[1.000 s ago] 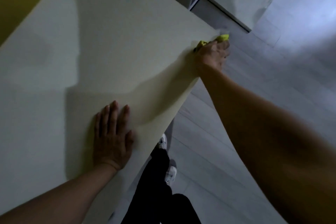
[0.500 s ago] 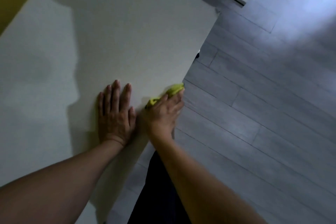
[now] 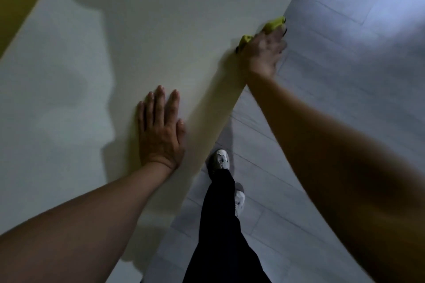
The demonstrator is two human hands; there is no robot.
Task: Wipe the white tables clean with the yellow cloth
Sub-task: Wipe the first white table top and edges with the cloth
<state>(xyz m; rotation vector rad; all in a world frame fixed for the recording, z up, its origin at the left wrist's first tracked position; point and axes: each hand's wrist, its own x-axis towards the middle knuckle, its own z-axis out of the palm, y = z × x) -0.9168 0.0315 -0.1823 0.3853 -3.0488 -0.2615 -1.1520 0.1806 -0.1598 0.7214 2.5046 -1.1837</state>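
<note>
Pressing the yellow cloth [image 3: 272, 24] against the white worktop [image 3: 161, 30] at its right-hand edge, the right hand [image 3: 264, 53] pinches it in a closed grip for edge wiping; the left hand [image 3: 159, 131] lies flat, fingers spread, probably bracing the body's lean.

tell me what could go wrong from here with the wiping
1. The yellow cloth is right at the edge of the white table, partly past it, under the right hand; a further push could slide it off onto the floor.
2. The left hand lies flat on the tabletop, so it may leave marks and the patch beneath could go unwiped.
3. The scene is dim with heavy shadows, so missed spots could be hard to see.
</note>
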